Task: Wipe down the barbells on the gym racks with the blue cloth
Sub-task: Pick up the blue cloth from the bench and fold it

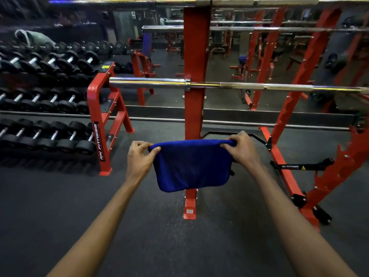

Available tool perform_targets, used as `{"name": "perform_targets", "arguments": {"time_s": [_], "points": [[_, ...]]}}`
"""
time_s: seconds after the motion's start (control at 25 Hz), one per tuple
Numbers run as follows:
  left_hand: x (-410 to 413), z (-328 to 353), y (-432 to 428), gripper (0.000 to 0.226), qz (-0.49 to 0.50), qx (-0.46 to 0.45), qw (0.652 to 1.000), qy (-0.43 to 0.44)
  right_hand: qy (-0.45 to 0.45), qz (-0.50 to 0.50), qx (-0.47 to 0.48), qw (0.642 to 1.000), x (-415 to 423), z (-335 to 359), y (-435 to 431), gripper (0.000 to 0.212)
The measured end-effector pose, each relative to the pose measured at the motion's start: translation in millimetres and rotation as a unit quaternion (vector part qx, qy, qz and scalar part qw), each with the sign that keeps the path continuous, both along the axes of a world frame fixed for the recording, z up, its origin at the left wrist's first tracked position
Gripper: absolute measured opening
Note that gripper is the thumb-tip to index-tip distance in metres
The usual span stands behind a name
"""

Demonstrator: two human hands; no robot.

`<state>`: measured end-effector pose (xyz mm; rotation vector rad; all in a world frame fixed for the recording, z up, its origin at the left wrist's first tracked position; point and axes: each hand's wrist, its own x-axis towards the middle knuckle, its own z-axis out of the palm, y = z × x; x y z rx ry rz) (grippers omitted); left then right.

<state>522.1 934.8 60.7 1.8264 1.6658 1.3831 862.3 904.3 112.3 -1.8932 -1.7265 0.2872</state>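
A folded blue cloth hangs spread between my two hands, below and in front of the rack. My left hand pinches its upper left corner and my right hand pinches its upper right corner. A chrome barbell lies level across the red rack upright, above the cloth and apart from it. A second barbell runs along the top edge of the view.
A red dumbbell rack with several black dumbbells fills the left side. Red angled rack frames and a black safety arm stand at the right. A mirror behind reflects more bars. Dark rubber floor lies underfoot.
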Motion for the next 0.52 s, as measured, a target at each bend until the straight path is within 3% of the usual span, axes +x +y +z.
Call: {"name": "perform_targets", "arguments": {"time_s": [0.08, 0.24, 0.32, 0.44, 0.52], "points": [[10, 8, 23, 0.013, -0.024, -0.044, 0.997, -0.053, -0.049, -0.015, -0.001, 0.999, -6, 8, 29, 0.017], [35, 36, 56, 0.016, -0.105, -0.063, 0.976, -0.181, 0.119, -0.004, 0.025, 0.993, -52, 33, 71, 0.021], [50, 54, 64, 0.018, -0.161, -0.056, 0.957, -0.234, 0.226, 0.055, 0.041, 0.972, -84, 46, 83, 0.021], [56, 77, 71, 0.021, -0.222, -0.046, 0.925, -0.304, 0.367, 0.186, 0.015, 0.911, -115, 59, 94, 0.012], [42, 91, 76, 0.031, -0.268, -0.07, 0.899, -0.339, 0.328, 0.248, 0.031, 0.911, -119, 65, 106, 0.022]]}}
